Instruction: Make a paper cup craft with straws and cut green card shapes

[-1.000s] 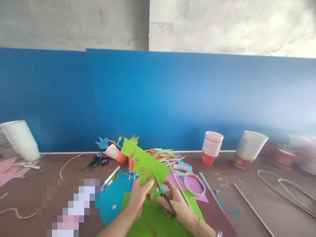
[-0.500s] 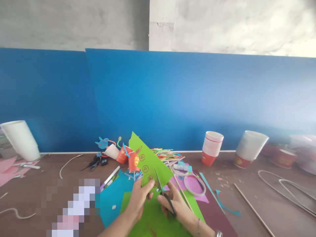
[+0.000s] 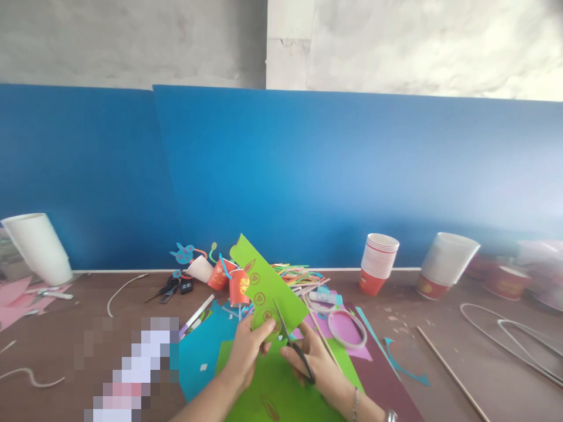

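Note:
Between the thumb and fingers of my left hand (image 3: 251, 346) is the lower edge of a green paper sheet (image 3: 281, 290), held up at a tilt, with brownish round and leaf-shaped drawings on it. My right hand (image 3: 314, 357) has its fingers in the black handles of a pair of scissors (image 3: 302, 358). The scissor blades point up and left, with the paper at the blades. Under both hands lies a larger green sheet (image 3: 250, 392) bearing a leaf-shaped drawing. Blue paper (image 3: 200, 346) spreads out left of it.
Behind the hands are red paper cups (image 3: 240, 286), colourful sticks (image 3: 299, 272) and a tape roll (image 3: 347, 329). Stacked cups (image 3: 380, 261) stand at the back right. A second pair of scissors (image 3: 167, 287) lies back left. A thin stick (image 3: 451, 372) rests at right.
The held green sheet has shifted very slightly against the scissor blades. Both hands keep almost the same place and grip.

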Demonstrator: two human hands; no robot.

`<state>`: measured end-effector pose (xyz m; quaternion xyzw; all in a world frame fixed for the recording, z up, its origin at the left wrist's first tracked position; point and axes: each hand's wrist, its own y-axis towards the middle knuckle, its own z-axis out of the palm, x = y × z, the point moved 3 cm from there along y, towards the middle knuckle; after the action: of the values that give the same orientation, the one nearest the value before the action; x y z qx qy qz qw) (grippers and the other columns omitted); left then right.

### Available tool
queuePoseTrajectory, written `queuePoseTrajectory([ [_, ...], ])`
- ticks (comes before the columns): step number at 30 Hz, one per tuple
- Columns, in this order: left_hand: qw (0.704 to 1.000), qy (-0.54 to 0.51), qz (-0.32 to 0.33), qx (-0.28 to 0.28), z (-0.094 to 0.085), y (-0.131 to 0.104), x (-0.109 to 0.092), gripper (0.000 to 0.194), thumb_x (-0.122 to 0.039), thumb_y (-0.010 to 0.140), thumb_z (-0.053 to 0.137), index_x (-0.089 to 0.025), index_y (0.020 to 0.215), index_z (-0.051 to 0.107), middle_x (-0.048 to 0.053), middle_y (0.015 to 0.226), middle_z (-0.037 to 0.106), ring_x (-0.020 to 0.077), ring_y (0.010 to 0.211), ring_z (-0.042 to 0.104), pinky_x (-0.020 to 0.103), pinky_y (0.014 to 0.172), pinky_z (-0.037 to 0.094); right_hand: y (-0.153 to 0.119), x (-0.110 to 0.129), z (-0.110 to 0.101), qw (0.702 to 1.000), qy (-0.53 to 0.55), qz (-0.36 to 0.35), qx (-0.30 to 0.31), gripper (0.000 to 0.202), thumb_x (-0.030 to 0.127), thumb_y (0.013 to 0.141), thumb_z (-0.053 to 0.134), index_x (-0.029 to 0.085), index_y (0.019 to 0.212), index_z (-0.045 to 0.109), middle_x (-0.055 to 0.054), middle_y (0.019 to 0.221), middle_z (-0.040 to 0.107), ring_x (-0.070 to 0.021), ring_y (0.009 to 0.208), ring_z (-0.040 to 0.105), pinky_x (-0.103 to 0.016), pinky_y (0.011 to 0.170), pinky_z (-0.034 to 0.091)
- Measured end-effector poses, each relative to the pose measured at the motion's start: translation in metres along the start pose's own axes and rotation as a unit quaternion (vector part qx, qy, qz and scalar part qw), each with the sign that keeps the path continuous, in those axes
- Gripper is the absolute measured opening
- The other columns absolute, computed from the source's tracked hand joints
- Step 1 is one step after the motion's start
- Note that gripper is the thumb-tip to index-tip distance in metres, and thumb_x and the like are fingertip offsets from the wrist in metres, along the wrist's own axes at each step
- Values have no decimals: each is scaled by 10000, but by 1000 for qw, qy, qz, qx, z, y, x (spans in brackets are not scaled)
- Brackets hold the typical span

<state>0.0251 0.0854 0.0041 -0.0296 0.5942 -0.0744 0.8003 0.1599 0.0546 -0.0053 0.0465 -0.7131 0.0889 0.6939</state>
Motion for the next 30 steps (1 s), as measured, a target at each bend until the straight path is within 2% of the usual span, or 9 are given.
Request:
queuePoseTrajectory([
  [5, 1000, -21, -9, -1, 1, -1, -1, 432, -366, 579, 778, -135, 919, 646, 7, 679, 650, 81, 516, 481, 174, 420, 276, 2, -4, -2, 1000, -3, 3, -6, 650, 571, 641, 732, 182, 1067, 432, 137, 438, 426, -45, 319, 345, -145, 302, 282],
  [10, 995, -93, -5, 22, 5, -6, 3, 467, -348, 603, 797, -175, 995, 610, 15, 848, 665, 80, 636, 546, 162, 514, 368, 3, -4, -1, 1000, 8, -3, -8, 628, 599, 657, 698, 186, 1039, 418, 130, 426, 450, -50, 316, 355, -150, 309, 289],
  [14, 999, -10, 33, 22, 6, -5, 6, 353, -416, 682, 730, -163, 880, 584, -68, 576, 530, 38, 413, 372, 171, 404, 271, 1, -4, 1, 1000, 9, 17, -7, 701, 625, 619, 708, 181, 1072, 411, 111, 462, 495, -65, 340, 403, -164, 320, 302],
  [16, 998, 29, 46, 29, 7, -4, 5, 350, -443, 695, 699, -160, 846, 560, -83, 520, 489, 44, 382, 351, 180, 383, 257, -1, -4, 2, 1000, 13, 23, -9, 719, 636, 608, 707, 170, 1074, 420, 91, 487, 524, -74, 370, 437, -171, 337, 309],
  [19, 997, 47, 52, 42, 7, -4, 3, 356, -439, 699, 677, -157, 868, 541, -72, 530, 515, 58, 394, 387, 185, 390, 280, -2, -2, 3, 1000, 15, 19, -12, 726, 639, 613, 699, 154, 1077, 425, 89, 487, 518, -77, 393, 443, -182, 361, 309],
  [23, 997, 50, 44, 43, 7, -5, 2, 340, -419, 710, 654, -153, 882, 530, -61, 555, 530, 61, 410, 399, 184, 396, 288, -1, -1, 3, 1000, 19, 9, -14, 724, 624, 621, 699, 149, 1082, 408, 125, 441, 448, -61, 365, 363, -190, 363, 276],
  [30, 997, 58, 38, 40, 8, -4, -2, 368, -459, 669, 677, -157, 825, 536, -67, 541, 501, 56, 393, 373, 187, 382, 269, 0, 0, 1, 999, 0, 20, -30, 646, 586, 623, 710, 179, 1017, 400, 138, 408, 426, -62, 346, 328, -193, 349, 252],
])
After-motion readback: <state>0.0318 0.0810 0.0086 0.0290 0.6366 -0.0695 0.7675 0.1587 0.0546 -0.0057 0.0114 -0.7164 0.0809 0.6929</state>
